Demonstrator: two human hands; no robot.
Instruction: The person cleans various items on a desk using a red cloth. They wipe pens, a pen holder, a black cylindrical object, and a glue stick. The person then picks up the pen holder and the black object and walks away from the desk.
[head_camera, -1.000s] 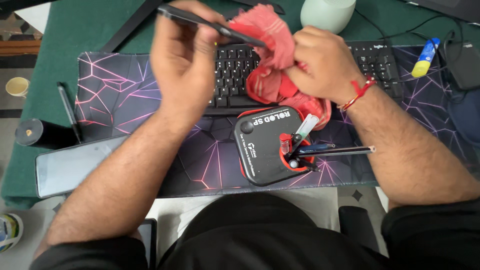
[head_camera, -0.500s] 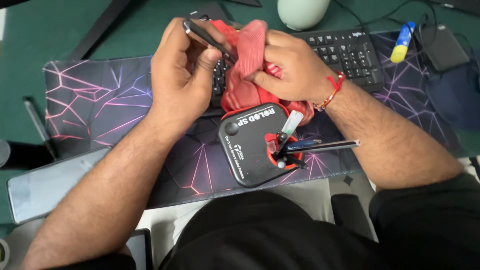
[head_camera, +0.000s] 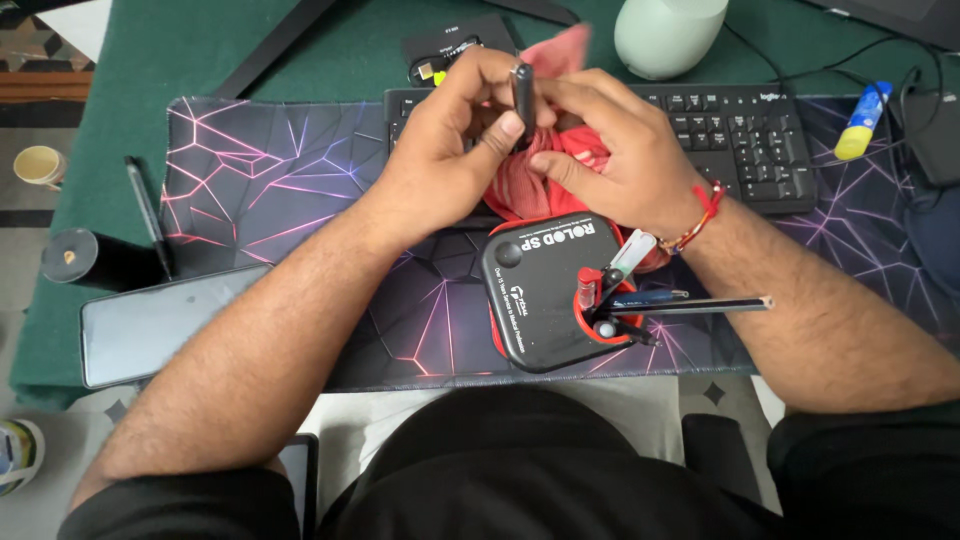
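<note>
Covering the desk, a green cloth (head_camera: 150, 60) is seen, and on it a dark desk mat (head_camera: 260, 180) with pink line pattern is laid. One black pen (head_camera: 523, 92) is pinched upright between thumb and fingers of the left hand (head_camera: 450, 165). One red cloth (head_camera: 545, 170) is gripped by the closed right hand (head_camera: 615, 160), just beside the left hand and touching the pen. One black keyboard (head_camera: 740, 130) lies under and beyond both hands. Directly below the hands, one black and red tool case (head_camera: 545, 295) is placed near the mat's front edge, and several small tools (head_camera: 640, 300) stick out of it to the right. Far left of the left hand, one phone (head_camera: 150, 325), one second pen (head_camera: 148, 215) and one black cylinder (head_camera: 85, 262) are found close to the table edge. Open mat surface is left between these and the left hand. Beyond the hands one pale round object (head_camera: 668, 35) stands; far right, one yellow and blue tube (head_camera: 862, 120) lies.
</note>
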